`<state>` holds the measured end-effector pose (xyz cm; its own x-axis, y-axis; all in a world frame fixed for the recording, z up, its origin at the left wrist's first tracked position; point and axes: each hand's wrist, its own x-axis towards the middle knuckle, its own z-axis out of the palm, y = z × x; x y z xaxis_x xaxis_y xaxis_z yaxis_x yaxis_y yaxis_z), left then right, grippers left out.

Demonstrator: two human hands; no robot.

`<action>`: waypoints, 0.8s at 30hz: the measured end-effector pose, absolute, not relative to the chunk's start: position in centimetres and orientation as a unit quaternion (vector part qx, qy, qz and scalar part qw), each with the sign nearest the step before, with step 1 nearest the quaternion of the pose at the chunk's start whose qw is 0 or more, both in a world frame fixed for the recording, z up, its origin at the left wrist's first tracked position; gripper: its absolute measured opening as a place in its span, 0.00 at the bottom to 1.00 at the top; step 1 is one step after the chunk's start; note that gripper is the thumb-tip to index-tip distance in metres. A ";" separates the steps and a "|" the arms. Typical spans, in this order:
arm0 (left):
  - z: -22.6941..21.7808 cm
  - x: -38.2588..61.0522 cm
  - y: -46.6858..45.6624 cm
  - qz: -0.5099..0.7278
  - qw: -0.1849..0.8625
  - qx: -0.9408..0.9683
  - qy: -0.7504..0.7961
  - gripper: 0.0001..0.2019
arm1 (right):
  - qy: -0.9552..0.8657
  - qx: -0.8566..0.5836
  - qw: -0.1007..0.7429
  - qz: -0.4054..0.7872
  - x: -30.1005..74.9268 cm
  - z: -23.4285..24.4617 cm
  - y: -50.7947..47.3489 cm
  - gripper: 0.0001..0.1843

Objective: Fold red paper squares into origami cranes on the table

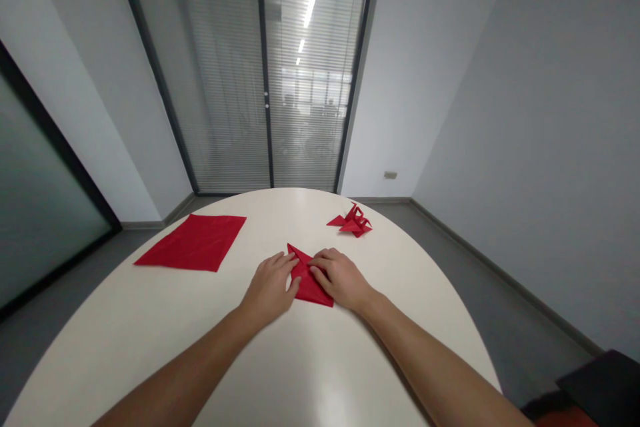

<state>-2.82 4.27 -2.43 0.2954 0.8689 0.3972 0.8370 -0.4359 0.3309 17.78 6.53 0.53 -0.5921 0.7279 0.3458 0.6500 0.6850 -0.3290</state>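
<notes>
A folded piece of red paper (310, 288) lies on the white round table, between my two hands. Its upper left corner comes to a point, and a folded edge slants across its top. My left hand (270, 283) rests at the paper's left side, fingers stretched over the edge and thumb apart on the lower left. On the upper right part, my right hand (343, 277) has its fingers and thumb close together at the fold. Those fingers cover some of the paper, so how tightly they pinch it is hard to see.
A flat stack or sheet of red paper (193, 245) lies on the left of the table (320, 360). Folded red paper figures with pointed wings (355, 221) sit at the far right. Beyond the table stand glass panels with blinds (225, 80). A dark object (603, 383) shows at lower right.
</notes>
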 end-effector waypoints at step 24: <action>-2.4 -3.1 4.5 0.226 0.032 0.840 0.492 0.23 | -0.912 -0.325 0.222 0.118 18.2 1.0 6.9 0.13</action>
<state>-3.14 4.46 -2.35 0.4134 0.8415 0.3479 0.8129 -0.5132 0.2753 18.19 6.85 0.95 -0.6906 0.6448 0.3275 0.5397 0.7609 -0.3601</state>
